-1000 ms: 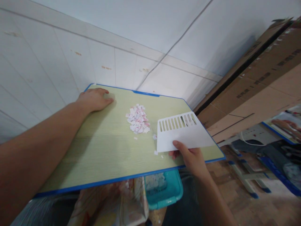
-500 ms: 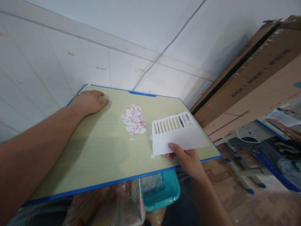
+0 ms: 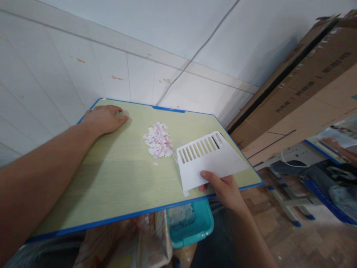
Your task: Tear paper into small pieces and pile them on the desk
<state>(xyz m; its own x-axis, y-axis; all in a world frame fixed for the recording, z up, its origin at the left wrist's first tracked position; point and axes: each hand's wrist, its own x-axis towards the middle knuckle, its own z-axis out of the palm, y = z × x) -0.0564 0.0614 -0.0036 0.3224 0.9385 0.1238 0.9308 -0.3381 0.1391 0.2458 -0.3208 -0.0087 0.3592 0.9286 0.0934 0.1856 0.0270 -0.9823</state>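
Seemingly so its slots (image 3: 198, 149) are left uncovered, the white card (image 3: 193, 174) is gripped at its near edge by the right hand (image 3: 223, 186), right of the paper scraps (image 3: 158, 140), while the far left of the desk (image 3: 117, 182) is touched, perhaps for support, by the empty, loosely spread left hand (image 3: 103, 120).

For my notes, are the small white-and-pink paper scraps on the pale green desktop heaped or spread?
Mostly heaped: the scraps overlap in one cluster, while one loose white piece lies apart.
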